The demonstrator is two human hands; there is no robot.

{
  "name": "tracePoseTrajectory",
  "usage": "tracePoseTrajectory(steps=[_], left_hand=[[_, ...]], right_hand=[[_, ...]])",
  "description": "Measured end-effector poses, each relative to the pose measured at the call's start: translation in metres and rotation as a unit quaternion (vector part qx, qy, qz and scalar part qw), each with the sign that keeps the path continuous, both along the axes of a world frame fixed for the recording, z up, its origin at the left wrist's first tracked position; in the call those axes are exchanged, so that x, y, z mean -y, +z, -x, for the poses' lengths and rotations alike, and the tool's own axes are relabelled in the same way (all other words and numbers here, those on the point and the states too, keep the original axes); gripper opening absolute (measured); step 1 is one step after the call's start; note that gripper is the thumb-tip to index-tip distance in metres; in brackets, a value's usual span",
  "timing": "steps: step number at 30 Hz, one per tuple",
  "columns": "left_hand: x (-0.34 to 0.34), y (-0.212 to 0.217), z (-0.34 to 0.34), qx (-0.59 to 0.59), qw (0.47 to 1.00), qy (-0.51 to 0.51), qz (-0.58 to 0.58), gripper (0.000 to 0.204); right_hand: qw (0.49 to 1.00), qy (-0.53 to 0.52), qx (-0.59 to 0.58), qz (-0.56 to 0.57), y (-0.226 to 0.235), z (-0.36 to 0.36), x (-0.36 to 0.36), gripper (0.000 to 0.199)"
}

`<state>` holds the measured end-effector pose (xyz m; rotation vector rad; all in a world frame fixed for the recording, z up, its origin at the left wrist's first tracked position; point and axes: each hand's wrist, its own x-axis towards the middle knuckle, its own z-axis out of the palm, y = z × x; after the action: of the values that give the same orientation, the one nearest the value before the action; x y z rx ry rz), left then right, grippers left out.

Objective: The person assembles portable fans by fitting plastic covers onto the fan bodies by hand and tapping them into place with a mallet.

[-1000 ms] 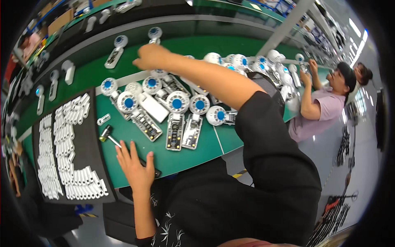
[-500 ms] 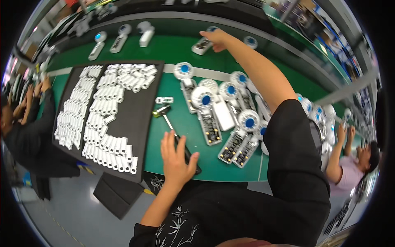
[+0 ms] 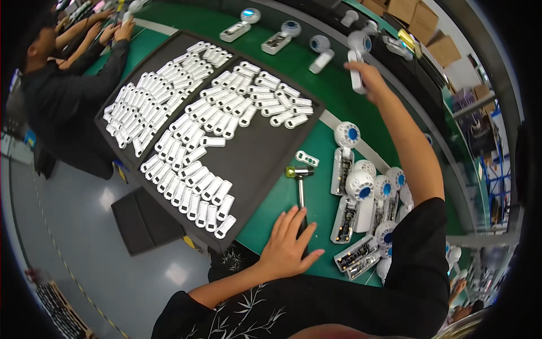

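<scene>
My right hand (image 3: 370, 80) reaches out over the far green strip, fingers closed round the white handle of a handheld fan (image 3: 360, 42) with a round head. My left hand (image 3: 287, 246) lies on the green table with fingers spread, beside and partly over the dark handle of a small hammer (image 3: 300, 185). Its head has a yellow-green end. Just beyond the hammer is a loose white cover (image 3: 306, 159) with dark holes. Several white fans (image 3: 361, 186) with blue centres are heaped to the right, some handles showing circuit boards; my right arm hides part of the heap.
A black tray (image 3: 262, 161) holds rows of white covers. Three more fans (image 3: 278, 40) lie on the green strip (image 3: 226, 14) at the back. A person in dark sleeves (image 3: 73, 85) works at the far left. Cardboard boxes (image 3: 423, 22) stand back right; a black panel (image 3: 148, 220) is below the tray.
The view has swung, shifting the tray and hammer rightward. My right hand, earlier over a fan with bare circuitry, now grips a white fan handle. My left hand stays by the hammer.
</scene>
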<state>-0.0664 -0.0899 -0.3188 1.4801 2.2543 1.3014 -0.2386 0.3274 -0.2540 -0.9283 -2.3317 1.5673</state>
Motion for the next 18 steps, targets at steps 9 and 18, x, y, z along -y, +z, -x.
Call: tracePoseTrajectory(steps=[9, 18], left_hand=[[0.006, -0.007, 0.008, 0.068, 0.996, 0.005, -0.061, 0.052], [0.011, -0.006, 0.022, 0.153, 0.982, -0.018, -0.105, 0.044]], right_hand=[[0.998, -0.003, -0.039, 0.057, -0.049, 0.210, 0.091, 0.050], [0.909, -0.063, 0.298, -0.284, -0.073, 0.279, 0.070, 0.056]])
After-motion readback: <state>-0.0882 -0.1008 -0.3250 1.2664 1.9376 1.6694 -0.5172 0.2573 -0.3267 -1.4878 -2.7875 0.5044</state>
